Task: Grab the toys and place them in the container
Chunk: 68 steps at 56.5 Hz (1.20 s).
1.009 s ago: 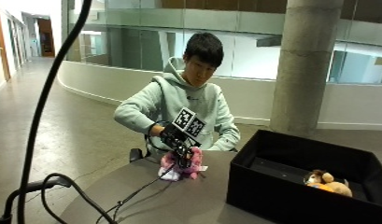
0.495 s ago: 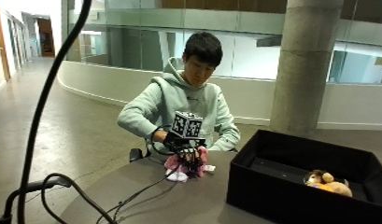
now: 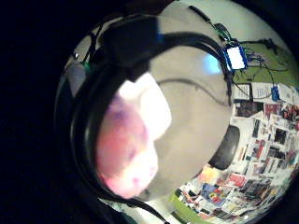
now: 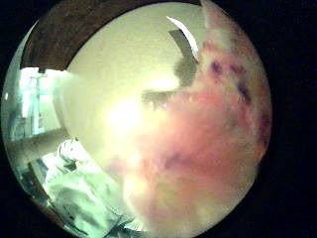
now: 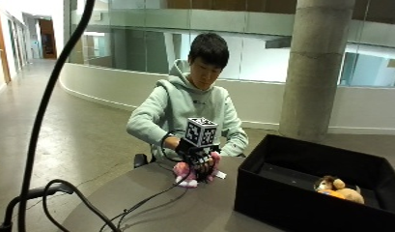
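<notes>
One pink toy (image 5: 196, 171) in hand (image 5: 200, 157)

A pink and white plush toy (image 3: 128, 144) fills the part of the picture nearest the palm, ringed by the hand's black straps (image 3: 140, 42). At four o'clock from the toy lies a spread of printed papers (image 3: 261, 154). At one o'clock from it sits a small blue-lit device (image 3: 236, 57) with dark cables.

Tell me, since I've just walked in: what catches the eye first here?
The gloved right hand gripping a pink plush toy, apparently just above the grey table. Beside it stands a big black container, open-topped, with an orange-brown plush toy already lying inside.
</notes>
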Tool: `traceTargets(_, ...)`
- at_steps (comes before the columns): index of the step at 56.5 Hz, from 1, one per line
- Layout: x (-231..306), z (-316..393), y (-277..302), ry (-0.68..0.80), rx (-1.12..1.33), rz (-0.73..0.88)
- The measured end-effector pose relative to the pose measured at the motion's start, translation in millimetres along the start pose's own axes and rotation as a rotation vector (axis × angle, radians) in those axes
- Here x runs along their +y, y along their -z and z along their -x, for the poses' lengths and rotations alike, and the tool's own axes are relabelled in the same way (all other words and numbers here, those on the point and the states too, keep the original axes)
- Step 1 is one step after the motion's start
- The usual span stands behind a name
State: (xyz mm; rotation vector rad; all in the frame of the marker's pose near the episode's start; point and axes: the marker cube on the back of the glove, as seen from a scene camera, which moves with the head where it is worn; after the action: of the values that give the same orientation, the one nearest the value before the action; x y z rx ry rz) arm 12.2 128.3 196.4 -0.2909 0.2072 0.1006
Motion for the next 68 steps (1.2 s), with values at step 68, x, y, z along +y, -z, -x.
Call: traceTargets(68,-23,14,233,0.141,-0.489,-0.365)
